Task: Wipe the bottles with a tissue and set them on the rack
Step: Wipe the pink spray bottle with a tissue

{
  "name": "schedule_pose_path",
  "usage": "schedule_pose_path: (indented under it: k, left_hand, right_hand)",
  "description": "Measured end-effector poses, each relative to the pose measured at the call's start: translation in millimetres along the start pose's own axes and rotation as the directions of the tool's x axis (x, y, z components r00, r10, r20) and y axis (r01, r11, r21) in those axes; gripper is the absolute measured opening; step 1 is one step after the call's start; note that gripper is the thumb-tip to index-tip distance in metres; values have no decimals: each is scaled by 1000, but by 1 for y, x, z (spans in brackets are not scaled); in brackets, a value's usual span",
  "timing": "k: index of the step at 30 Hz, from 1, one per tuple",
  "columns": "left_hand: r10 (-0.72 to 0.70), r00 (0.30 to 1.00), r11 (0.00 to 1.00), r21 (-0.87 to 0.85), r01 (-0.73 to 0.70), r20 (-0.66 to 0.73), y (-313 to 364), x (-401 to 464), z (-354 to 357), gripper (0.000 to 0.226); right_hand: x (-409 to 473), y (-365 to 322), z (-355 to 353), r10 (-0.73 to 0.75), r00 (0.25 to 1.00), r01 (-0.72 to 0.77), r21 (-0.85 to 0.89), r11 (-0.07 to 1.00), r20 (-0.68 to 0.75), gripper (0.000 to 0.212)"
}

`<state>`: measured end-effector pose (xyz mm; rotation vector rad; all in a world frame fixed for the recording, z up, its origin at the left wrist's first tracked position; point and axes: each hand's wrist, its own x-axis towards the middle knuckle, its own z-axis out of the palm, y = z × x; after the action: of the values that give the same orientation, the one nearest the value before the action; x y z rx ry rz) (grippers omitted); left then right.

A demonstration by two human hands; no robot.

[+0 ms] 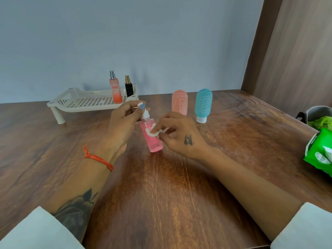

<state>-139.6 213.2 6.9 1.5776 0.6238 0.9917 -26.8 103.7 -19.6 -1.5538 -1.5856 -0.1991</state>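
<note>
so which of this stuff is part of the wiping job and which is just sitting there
Job: pink spray bottle, tissue, rack, peach tube, teal tube, two perfume bottles on the rack.
Lying about: green wipes pack, grey bag.

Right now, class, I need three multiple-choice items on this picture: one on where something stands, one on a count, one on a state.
1. Where does the black bottle stand?
A. on the rack
B. on the table beside the green pack
C. in the left hand

2. How many bottles are on the rack?
A. none
B. two
C. four

3. What is the right hand doing?
A. resting flat on the table
B. pressing a tissue to the pink bottle
C. lifting the teal bottle

Key: 1 A, the black bottle stands on the rack beside the orange spray bottle. 2 B, only those two are on it. 3 B, the right hand pinches the tissue against the pink bottle, which the left hand holds by its top.
</note>
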Motion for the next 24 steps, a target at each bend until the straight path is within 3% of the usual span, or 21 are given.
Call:
schedule_pose_path:
  k: [4,9,11,14,16,24]
  left_hand:
    - [10,1000,1000,-3,-9,14,0,0,0,16]
    - [32,999,1000,-1,-32,37,-2,-2,-1,15]
    - [25,999,1000,-5,-25,38,-2,-1,-1,14]
    - [34,998,999,-19,-33,50,-1,-2,1,14]
    - [46,997,999,-28,-44,66,-1,-3,2,15]
    - [36,995,999,-12,-35,90,0,-5,2,17]
  right_hand:
    - [-1,2,-8,81,976,-83,3,997,204,18]
    - [-1,1,-16,96,923,-80,-58,995,373,18]
    - [0,3,-19,115,931,-100,-63,993,346,18]
    - [1,3,-17,107,992,-107,-5,994,66,16]
    - [1,2,-14,69,997,-69,-3,998,-18,14]
    - [1,2,-21,143,949,-136,-43,990,281,17]
